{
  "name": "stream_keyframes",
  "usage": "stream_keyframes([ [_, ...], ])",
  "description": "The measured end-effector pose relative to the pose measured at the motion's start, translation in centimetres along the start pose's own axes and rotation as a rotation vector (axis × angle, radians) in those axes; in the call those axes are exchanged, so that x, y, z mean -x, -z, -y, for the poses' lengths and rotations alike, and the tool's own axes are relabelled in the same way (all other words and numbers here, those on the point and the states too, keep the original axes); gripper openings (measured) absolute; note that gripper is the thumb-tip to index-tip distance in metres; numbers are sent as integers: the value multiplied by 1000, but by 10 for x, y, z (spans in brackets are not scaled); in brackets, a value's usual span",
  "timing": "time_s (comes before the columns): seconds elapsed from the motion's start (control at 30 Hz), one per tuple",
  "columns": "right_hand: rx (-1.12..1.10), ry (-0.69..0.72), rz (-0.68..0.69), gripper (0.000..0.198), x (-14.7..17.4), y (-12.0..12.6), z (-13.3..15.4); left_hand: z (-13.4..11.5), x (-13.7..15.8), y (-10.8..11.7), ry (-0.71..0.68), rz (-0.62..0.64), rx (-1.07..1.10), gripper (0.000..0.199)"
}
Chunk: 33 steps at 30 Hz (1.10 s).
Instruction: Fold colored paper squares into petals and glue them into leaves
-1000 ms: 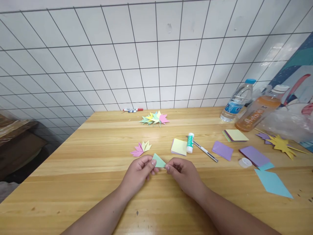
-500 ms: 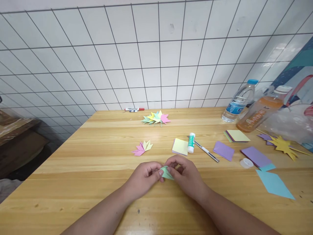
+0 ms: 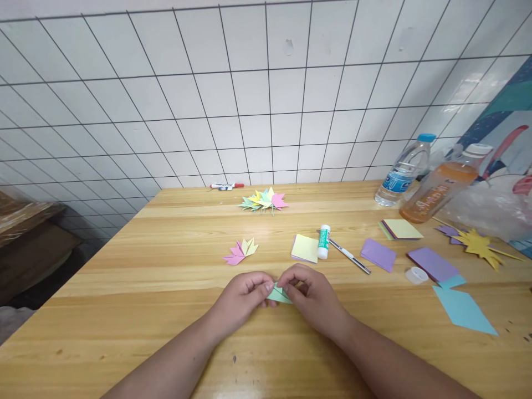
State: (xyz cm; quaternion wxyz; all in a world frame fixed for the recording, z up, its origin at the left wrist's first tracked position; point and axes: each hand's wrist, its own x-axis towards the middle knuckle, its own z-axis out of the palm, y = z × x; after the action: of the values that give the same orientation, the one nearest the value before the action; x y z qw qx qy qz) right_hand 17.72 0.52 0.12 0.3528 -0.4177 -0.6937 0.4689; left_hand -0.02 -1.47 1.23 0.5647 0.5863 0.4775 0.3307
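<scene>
Between my two hands is a small piece of folded green paper (image 3: 278, 295), held low over the near part of the table. My left hand (image 3: 245, 296) pinches its left side between thumb and fingers. My right hand (image 3: 310, 291) has thumb and forefinger closed on its right upper part, and those fingers hide some of the folds. Just beyond my left hand lies a folded pink and yellow paper piece (image 3: 241, 251). A pad of yellow paper squares (image 3: 305, 248) and a glue stick (image 3: 323, 242) lie beyond my right hand.
Folded paper leaves (image 3: 264, 200) are heaped near the tiled wall, beside markers (image 3: 226, 186). To the right are a pen (image 3: 351, 257), purple paper (image 3: 378, 255), a white cap (image 3: 416, 275), blue paper (image 3: 465, 310), a water bottle (image 3: 405, 172) and an orange drink bottle (image 3: 440, 188).
Both hands keep hold of the green paper, which has shifted slightly left and turned a little. My right fingers have moved along its upper edge. The view has shifted slightly.
</scene>
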Motion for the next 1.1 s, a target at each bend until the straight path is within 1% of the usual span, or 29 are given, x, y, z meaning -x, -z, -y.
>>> stream_keyframes([
  [0.17,-100,-58,22,16,0,1,2,2,0,-1,-6,-35,-80,27],
  [0.23,-104,-68,48,14,0,1,3,4,0,-2,-17,-36,-117,27],
  [0.33,-45,-85,66,12,0,1,4,4,1,-2,-27,-19,-130,29],
  [0.43,3,-106,45,13,0,0,4,4,1,-1,-18,-6,-108,30],
  [0.6,68,-48,49,12,1,0,3,4,2,-2,-11,28,-134,33],
  [0.73,162,41,41,11,1,3,2,6,2,-6,-82,-54,-242,26],
  [0.83,207,85,43,10,1,3,3,7,1,-7,-101,-106,-252,23],
  [0.97,93,17,35,11,1,3,5,4,-1,-4,-104,-184,-160,23],
  [1.03,59,-23,40,12,1,2,5,1,-2,-2,-74,-221,-88,22],
  [1.1,66,-53,34,12,0,2,5,0,-3,-1,-30,-225,-34,22],
])
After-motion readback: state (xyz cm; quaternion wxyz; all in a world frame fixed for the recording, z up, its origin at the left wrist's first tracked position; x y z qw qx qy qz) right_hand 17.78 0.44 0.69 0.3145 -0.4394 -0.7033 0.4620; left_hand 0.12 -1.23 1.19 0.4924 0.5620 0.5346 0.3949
